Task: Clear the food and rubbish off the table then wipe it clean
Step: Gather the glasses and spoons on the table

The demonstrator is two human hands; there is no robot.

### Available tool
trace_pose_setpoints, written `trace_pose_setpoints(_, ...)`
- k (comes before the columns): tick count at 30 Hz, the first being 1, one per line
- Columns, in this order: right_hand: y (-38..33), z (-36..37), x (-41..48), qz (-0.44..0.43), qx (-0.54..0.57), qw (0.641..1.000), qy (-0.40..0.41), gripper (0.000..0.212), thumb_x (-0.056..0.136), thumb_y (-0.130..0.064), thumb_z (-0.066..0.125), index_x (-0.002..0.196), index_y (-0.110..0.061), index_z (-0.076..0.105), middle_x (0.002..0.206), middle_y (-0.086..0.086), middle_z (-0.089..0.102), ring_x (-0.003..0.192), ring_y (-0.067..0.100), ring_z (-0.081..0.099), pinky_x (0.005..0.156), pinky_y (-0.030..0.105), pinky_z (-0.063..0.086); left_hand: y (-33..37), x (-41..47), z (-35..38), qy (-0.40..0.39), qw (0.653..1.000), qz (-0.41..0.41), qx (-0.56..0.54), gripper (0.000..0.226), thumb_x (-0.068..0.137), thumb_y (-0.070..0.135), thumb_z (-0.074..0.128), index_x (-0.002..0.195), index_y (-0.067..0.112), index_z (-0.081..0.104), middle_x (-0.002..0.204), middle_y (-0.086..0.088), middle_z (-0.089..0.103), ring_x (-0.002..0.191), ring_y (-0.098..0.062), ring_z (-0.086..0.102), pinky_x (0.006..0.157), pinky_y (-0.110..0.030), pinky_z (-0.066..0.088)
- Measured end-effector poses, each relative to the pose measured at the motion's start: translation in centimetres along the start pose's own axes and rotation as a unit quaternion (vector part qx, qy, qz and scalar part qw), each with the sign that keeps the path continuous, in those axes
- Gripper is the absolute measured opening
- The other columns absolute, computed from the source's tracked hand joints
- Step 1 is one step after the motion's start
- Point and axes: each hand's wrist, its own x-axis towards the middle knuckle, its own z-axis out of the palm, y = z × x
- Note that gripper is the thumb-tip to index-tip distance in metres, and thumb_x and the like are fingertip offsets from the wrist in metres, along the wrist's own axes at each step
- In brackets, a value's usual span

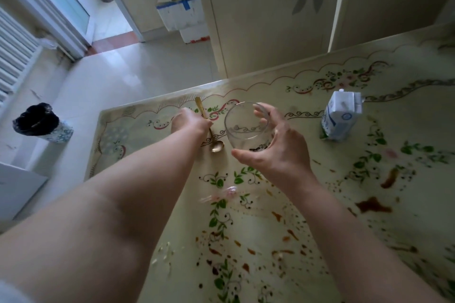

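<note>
1. Two bare forearms reach from the camera over the desk point(307, 79). Around them, on the near side of the glass point(246, 128), brown stains point(373, 205) and pale crumbs point(162, 251) lie on the patterned top.
2. The right hand point(275, 155) grasps the glass from its right side, with fingers curled around the wall. Some dark residue sits in the bottom. I cannot tell if the base touches the desk.
3. Just left of the glass, the left hand point(188, 119) seems to pinch the handle of a gold spoon point(217, 146).
4. To the right of the glass, a little apart, stands a milk carton point(341, 118).
5. Far left of the glass, on the floor, stands a bin point(41, 123) lined with a black bag.
6. I judge the task is at an early stage. The clearing is under way, but the carton and crumbs remain. The wiping is not yet begun, since all stains are there and no cloth is in view.
</note>
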Motion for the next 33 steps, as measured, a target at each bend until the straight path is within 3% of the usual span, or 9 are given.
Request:
trace_pose_setpoints(6, -0.1, 0.3, 0.0, -0.005, -0.016, 1.0, 0.009, 0.086, 0.055, -0.043, 0.084, 0.131, -0.033, 0.044, 0.111, -0.02, 0.052, 0.103, 0.01, 0.059, 0.087, 0.032, 0.054, -0.2, -0.1, -0.1, -0.022, 0.999, -0.026, -0.022, 0.032, 0.076, 0.028, 0.078, 0.086, 0.01, 0.055, 0.084, -0.006, 0.057, 0.081, -0.021, 0.055, 0.063, -0.027, 0.042)
trace_pose_setpoints(12, -1.0, 0.4, -1.4, 0.014, -0.018, 1.0, 0.018, 0.088, 0.054, -0.042, 0.086, 0.131, -0.033, 0.044, 0.123, -0.01, 0.059, 0.106, 0.011, 0.059, 0.088, 0.032, 0.053, -1.9, -1.3, -2.2, -0.047, 0.992, -0.023, -0.113, 0.022, 0.078, 0.021, 0.076, 0.092, 0.006, 0.066, 0.093, -0.01, 0.067, 0.086, -0.024, 0.065, 0.072, -0.033, 0.057)
trace_pose_setpoints(15, -1.9, 0.2, -2.9, 0.026, -0.034, 0.999, 0.019, 0.089, 0.054, -0.043, 0.086, 0.131, -0.034, 0.043, 0.122, -0.007, 0.059, 0.105, 0.012, 0.058, 0.086, 0.033, 0.053, -2.6, -2.5, -4.1, -0.064, 0.983, -0.005, -0.17, 0.015, 0.082, 0.016, 0.074, 0.091, 0.007, 0.067, 0.096, -0.009, 0.068, 0.089, -0.024, 0.064, 0.083, -0.039, 0.057)
trace_pose_setpoints(24, -6.6, -1.2, -10.0, 0.059, -0.089, 0.994, 0.027, 0.092, 0.053, -0.044, 0.087, 0.133, -0.036, 0.041, 0.127, -0.008, 0.058, 0.112, 0.012, 0.055, 0.086, 0.024, 0.048, -4.2, -9.8, -11.6, -0.122, 0.955, 0.105, -0.25, 0.009, 0.089, 0.019, 0.066, 0.082, 0.021, 0.063, 0.095, -0.006, 0.069, 0.096, -0.025, 0.065, 0.09, -0.044, 0.054)
trace_pose_setpoints(29, -10.2, -1.9, -16.5, 0.081, -0.114, 0.988, 0.059, 0.094, 0.057, -0.046, 0.084, 0.136, -0.033, 0.035, 0.134, -0.008, 0.053, 0.115, 0.012, 0.054, 0.083, 0.02, 0.045, -5.2, -15.5, -16.6, -0.164, 0.922, 0.187, -0.297, 0.009, 0.088, 0.012, 0.066, 0.093, 0.018, 0.061, 0.095, -0.008, 0.067, 0.093, -0.023, 0.065, 0.087, -0.038, 0.056)
trace_pose_setpoints(33, -12.4, -2.0, -21.6, 0.12, -0.136, 0.979, 0.088, 0.087, 0.058, -0.048, 0.083, 0.127, -0.026, 0.035, 0.132, -0.008, 0.053, 0.107, 0.012, 0.057, 0.074, 0.019, 0.044, -6.0, -20.7, -19.8, -0.222, 0.885, 0.238, -0.334, 0.01, 0.093, 0.008, 0.059, 0.087, 0.016, 0.06, 0.089, -0.006, 0.068, 0.081, -0.017, 0.06, 0.07, -0.026, 0.049)
